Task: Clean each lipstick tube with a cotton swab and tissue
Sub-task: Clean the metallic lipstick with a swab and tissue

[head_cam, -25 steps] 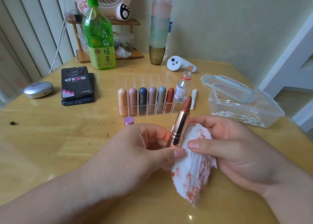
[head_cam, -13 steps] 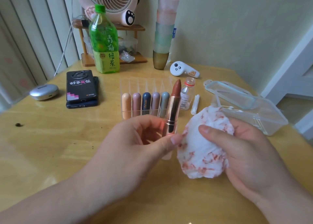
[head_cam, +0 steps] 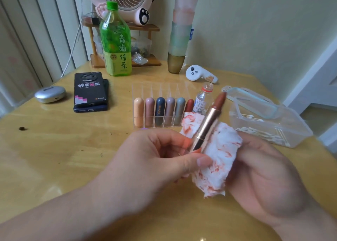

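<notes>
Left grip: pinches lipstick at its base; bullet extended, tube tilted right, above the surface.
Right grip: holds stained tissue behind the tube, apparently touching.
Rack: 6 capped tubes, upright.
Swabs: in open box.
Progress: judged mid-task; 1 tube at tissue wipe; how many of the 6 are cleaned cannot be told.

The tall green plastic tea bottle, standing far beyond and left of the left hand's grip on the rose-gold lipstick, is showing 青梅 above 绿茶. The black phone case is showing upside-down, illegible characters.
</notes>
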### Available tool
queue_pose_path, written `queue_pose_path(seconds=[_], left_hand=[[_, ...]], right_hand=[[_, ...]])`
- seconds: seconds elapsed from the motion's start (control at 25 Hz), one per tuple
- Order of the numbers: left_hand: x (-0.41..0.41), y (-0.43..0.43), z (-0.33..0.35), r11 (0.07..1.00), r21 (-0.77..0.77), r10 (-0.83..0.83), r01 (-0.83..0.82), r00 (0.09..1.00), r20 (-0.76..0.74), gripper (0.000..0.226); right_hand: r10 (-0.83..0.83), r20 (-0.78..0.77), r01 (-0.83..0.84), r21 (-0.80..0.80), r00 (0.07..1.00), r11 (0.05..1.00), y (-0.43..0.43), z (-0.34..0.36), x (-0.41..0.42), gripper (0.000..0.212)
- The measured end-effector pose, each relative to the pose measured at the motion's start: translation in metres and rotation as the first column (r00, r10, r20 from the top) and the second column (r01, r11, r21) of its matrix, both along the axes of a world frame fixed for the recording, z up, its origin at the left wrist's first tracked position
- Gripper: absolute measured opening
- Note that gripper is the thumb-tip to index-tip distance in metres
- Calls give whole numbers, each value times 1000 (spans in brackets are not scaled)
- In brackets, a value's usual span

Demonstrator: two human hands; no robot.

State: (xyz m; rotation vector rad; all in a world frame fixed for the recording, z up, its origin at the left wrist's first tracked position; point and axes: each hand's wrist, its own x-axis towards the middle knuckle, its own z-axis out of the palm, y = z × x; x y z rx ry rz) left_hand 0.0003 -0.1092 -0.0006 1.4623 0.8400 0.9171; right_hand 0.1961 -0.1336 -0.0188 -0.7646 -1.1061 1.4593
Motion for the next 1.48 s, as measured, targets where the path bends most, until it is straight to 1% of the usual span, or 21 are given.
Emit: queue_pose_path(seconds=[0.08, 0.16, 0.24, 0.32, 0.4, 0.44, 0.52, 0.6, 0.72, 0.84, 0.88, 0.96, 1.04, 1.08, 1.16, 1.24, 1.28, 1.32, 1.4, 1.44, 1.48], left_hand=[[-1, -1, 0, 999, 31, -31, 33, 999, -39, 30], [-2, -1, -1, 995, 78, -59, 67, 993, -100, 32], [-3, -1, -2, 989, 118, -71, 90, 986, -154, 38], [-3, -1, -3, 985, 132, -84, 109, 980, -183, 44], [-4, 1, -4, 979, 116, -139, 166, 968, -210, 45], [-5, 1, -4, 971, 90, -201, 222, 960, -194, 40], [-6, 3, -3, 941, 8, -338, 340, 938, -80, 29], [-6, 4, -4, 923, -30, -383, 383, 923, -22, 24], [-2, -2, -9, 971, 31, -238, 238, 971, -6, 16], [0, -8, -9, 990, 111, -84, 85, 996, -10, 32], [-1, -7, -9, 989, 98, -107, 108, 994, -13, 33], [-4, -2, -5, 965, 9, -263, 263, 965, 2, 27], [-5, 2, -2, 926, -21, -376, 376, 926, -15, 26], [-4, 0, -1, 933, -1, -360, 361, 932, -46, 26], [-3, -4, -4, 967, 79, -240, 244, 969, -59, 17], [-2, -9, -3, 972, 211, -71, 101, 987, -144, 16], [-3, -8, -3, 970, 231, -47, 81, 987, -151, 17], [-4, -5, -2, 976, 175, -112, 132, 987, -119, 16], [-6, 1, 2, 945, -18, -327, 327, 945, 9, 24], [-7, 4, 2, 920, -91, -378, 381, 924, 49, 32], [-8, 5, 2, 911, -116, -395, 397, 918, 42, 35]], right_hand=[[22, 55, -25, 49, 998, 998, 1, -1, 3, 55], [79, 42, -82, 93, 996, 992, 0, 0, 5, 38], [87, 45, -93, 134, 995, 987, 0, 1, 5, 28], [60, 51, -67, 155, 997, 986, 0, 1, 5, 19], [-19, 81, 7, 148, 997, 989, -3, 3, 5, 13], [-52, 105, 37, 144, 993, 989, -4, 5, 4, 11], [-47, 125, 28, 151, 991, 988, -6, 7, 3, 9], [-18, 136, -8, 188, 991, 982, -5, 8, 4, 9], [-4, 136, -26, 217, 991, 976, -5, 8, 5, 25], [47, 113, -74, 241, 992, 968, -7, 12, 0, 30], [21, 129, -51, 234, 991, 971, -7, 13, -1, 24], [-23, 137, -6, 207, 990, 978, -6, 13, -1, 12], [-24, 129, -1, 189, 991, 982, -6, 13, -1, 22], [-41, 132, 16, 188, 990, 982, -6, 13, 0, 23], [-66, 161, 25, 239, 985, 971, -7, 14, 0, 13], [-88, 172, 38, 272, 981, 962, -7, 15, -1, 17], [-99, 171, 51, 264, 980, 963, -7, 15, 0, 18], [-104, 168, 58, 256, 980, 965, -7, 15, 0, 16], [-65, 168, 20, 257, 984, 966, -6, 17, 1, 11], [-24, 166, -19, 258, 986, 966, -5, 18, 0, 12], [6, 169, -51, 263, 986, 964, -5, 18, 1, 11]])
